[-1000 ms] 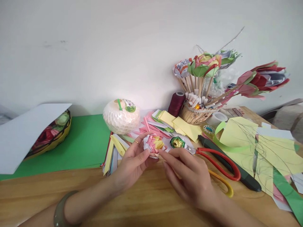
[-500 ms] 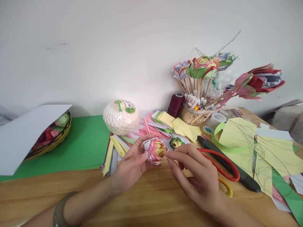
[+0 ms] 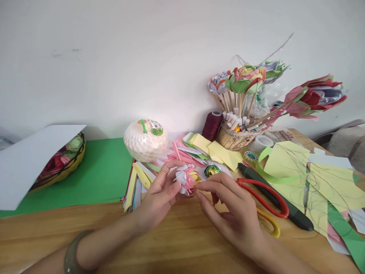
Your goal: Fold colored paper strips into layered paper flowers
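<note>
A small folded paper flower [image 3: 188, 178] in white, pink and yellow is held by my left hand [image 3: 162, 194], its thumb in front and fingers behind. My right hand [image 3: 230, 209] has thumb and forefinger pinched at the flower's right edge, on a petal tip. Its other fingers are curled. Just behind my right hand lies another small paper flower [image 3: 212, 171], green and yellow. Scissors with red and yellow handles [image 3: 281, 207] lie to the right of that hand, partly hidden by it.
Folded paper strips [image 3: 185, 152] and a wrapped white coconut [image 3: 146, 141] lie behind my hands. Paper flowers on sticks [image 3: 246, 80] stand in a basket [image 3: 235, 137] beside a maroon thread spool [image 3: 212, 125]. A dark green tool [image 3: 299, 219] and loose wires cover the right. A yellow basket [image 3: 68, 167] stands left.
My right thumb and forefinger have come closer together at the flower's edge, and that hand has shifted slightly left. The flower has turned a little in my left hand.
</note>
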Available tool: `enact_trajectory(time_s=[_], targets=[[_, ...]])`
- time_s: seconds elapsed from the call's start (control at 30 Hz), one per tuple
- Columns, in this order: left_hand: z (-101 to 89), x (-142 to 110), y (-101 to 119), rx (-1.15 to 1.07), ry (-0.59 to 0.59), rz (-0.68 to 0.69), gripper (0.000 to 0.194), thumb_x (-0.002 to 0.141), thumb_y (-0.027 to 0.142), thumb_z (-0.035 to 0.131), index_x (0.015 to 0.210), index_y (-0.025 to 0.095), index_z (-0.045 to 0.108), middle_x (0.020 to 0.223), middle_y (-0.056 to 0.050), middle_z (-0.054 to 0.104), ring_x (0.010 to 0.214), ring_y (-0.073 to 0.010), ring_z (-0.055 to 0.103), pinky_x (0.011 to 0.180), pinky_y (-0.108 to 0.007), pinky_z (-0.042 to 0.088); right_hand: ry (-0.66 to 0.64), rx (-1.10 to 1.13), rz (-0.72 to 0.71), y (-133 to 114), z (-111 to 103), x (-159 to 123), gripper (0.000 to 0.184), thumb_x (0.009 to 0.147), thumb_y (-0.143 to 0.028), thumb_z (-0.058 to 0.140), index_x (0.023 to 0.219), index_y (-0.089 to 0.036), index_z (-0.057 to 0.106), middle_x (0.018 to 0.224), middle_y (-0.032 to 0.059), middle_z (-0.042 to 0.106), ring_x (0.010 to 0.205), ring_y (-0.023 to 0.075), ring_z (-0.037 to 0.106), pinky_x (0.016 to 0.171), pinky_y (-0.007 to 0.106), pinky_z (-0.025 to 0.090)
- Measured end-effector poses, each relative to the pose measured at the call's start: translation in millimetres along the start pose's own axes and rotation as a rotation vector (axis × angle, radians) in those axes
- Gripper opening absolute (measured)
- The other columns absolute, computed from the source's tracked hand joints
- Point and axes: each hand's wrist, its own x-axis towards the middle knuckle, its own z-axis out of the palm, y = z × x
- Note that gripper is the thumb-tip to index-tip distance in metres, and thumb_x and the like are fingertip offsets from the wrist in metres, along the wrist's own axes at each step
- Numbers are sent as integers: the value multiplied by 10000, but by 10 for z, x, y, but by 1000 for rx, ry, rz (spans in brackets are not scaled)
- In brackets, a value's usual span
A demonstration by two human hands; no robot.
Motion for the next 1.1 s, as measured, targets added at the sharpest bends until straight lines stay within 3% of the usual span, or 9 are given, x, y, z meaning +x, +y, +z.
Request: enact_trajectory(time_s=[0.2,0.47,0.63,0.93,1.1], targets=[[-6,12,-19,62,52,6,333,794,216,630,1108,306,566,1102,-5,584,964,-132,536,801,-232,455,-26,30,168,5,27,7,70,826,-129,548,848,-146,613,769,34,552,530,92,457,486,234,407],[-46,21,-36,157,37,15,330,795,229,632,1114,301,594,1087,-4,607,1000,-139,524,833,-219,428,-101,125,146,23,-6,40,115,828,-105,523,778,-155,614,726,29,560,597,104,499,497,206,412],[-75,11,-48,224,-25,5,317,821,231,595,1131,295,584,1110,-15,597,1005,-151,523,829,-230,424,-27,-22,60,41,9,17,114,791,-85,540,740,-158,611,708,28,569,530,94,498,457,208,408],[-35,22,-29,256,67,26,302,773,261,648,1073,273,610,1045,-19,598,952,-162,521,862,-274,404,-59,-32,34,45,-22,33,131,777,-91,516,818,-157,622,745,34,586,546,102,541,487,220,457],[-46,22,-41,258,64,24,306,775,246,646,1077,275,606,1034,-19,595,974,-172,520,848,-273,407,-42,-156,43,51,15,19,127,795,-110,511,751,-169,614,693,26,586,522,102,528,464,213,440]])
